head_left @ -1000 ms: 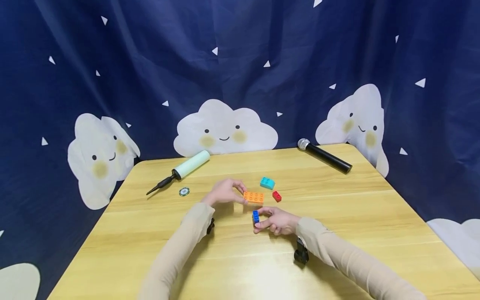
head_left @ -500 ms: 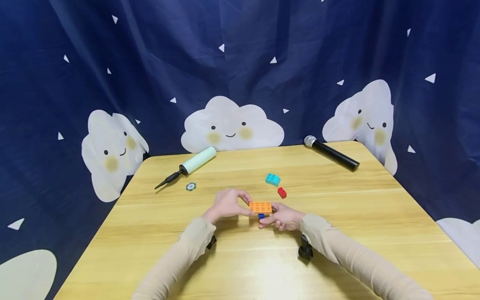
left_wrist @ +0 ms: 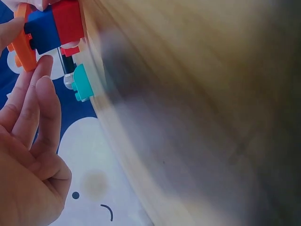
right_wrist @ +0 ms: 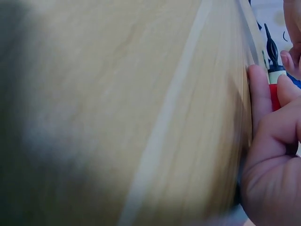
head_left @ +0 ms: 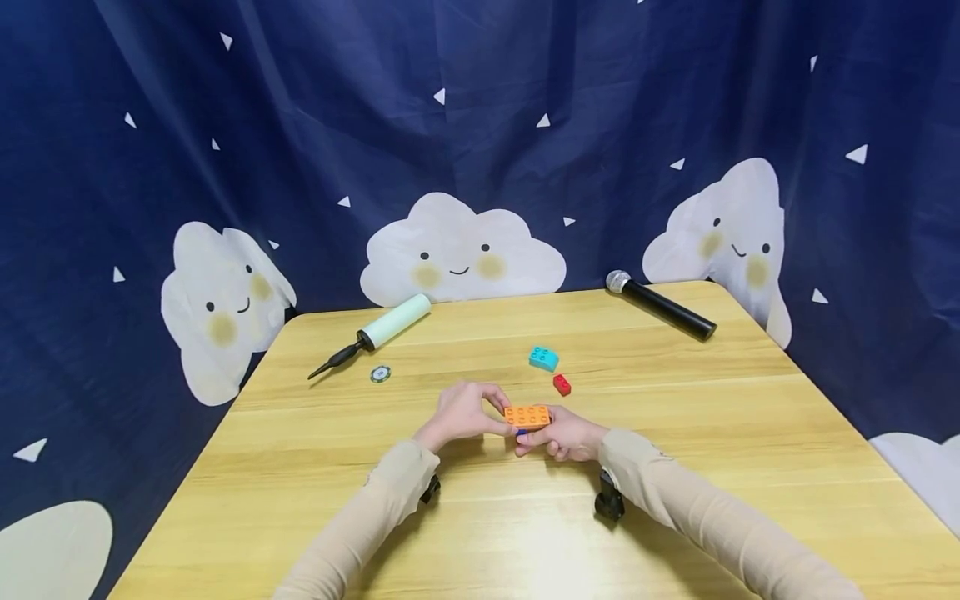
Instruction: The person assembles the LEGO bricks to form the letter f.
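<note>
Over the middle of the table, my left hand (head_left: 463,412) pinches the left end of an orange eight-stud toy building brick (head_left: 527,415). My right hand (head_left: 570,435) grips the bricks beneath it from the right. In the left wrist view the orange brick lies against the studs of a blue brick (left_wrist: 43,30), with a red brick (left_wrist: 68,21) on the blue one's other side. From the head, the orange brick hides most of the blue one. Beyond the hands, a teal brick (head_left: 543,358) and a small red two-stud brick (head_left: 562,384) lie on the table.
A poker chip (head_left: 380,374) and a mint-green hand pump (head_left: 397,321) with a black nozzle lie at the left of the wooden table (head_left: 300,467). At the back right is a black microphone (head_left: 663,308). A dark blue cloud-print curtain (head_left: 480,150) hangs behind.
My left hand has carried the orange brick right and towards me, over the blue brick in my right hand. In the last half second it has shifted slightly right and the gap beneath has narrowed.
</note>
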The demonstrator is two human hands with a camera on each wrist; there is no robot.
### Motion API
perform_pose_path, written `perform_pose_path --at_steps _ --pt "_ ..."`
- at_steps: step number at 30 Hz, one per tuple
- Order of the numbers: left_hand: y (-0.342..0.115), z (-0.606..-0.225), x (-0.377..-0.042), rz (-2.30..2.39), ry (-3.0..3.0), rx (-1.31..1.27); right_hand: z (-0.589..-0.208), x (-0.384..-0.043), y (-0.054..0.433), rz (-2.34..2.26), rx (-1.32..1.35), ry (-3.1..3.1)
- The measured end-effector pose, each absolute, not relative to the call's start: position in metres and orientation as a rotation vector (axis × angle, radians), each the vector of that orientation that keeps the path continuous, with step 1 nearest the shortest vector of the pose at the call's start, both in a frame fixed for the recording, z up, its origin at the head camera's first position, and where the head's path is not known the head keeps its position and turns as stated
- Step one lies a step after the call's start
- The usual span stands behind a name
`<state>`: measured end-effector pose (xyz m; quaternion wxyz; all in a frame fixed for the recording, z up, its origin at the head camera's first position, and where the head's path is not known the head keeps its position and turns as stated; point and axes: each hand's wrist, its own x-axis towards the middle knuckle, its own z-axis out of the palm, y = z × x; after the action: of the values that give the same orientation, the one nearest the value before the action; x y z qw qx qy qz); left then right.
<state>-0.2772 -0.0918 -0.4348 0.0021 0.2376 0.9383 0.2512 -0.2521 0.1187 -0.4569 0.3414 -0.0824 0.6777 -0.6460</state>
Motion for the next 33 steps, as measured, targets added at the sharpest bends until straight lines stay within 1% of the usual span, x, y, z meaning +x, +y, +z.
perform_pose_path --at_steps 17,33 --pt "-0.0928 -0.4343 -0.2781 0.712 2.968 0.729 -0.4570 -0.2535 0.1189 -1.677 -0.254 1.775" --pt "-0.0879 -0.4351 -0.2762 0.800 2.926 0.729 -0.4579 -0.2513 0.1180 -1.672 -0.248 1.792"
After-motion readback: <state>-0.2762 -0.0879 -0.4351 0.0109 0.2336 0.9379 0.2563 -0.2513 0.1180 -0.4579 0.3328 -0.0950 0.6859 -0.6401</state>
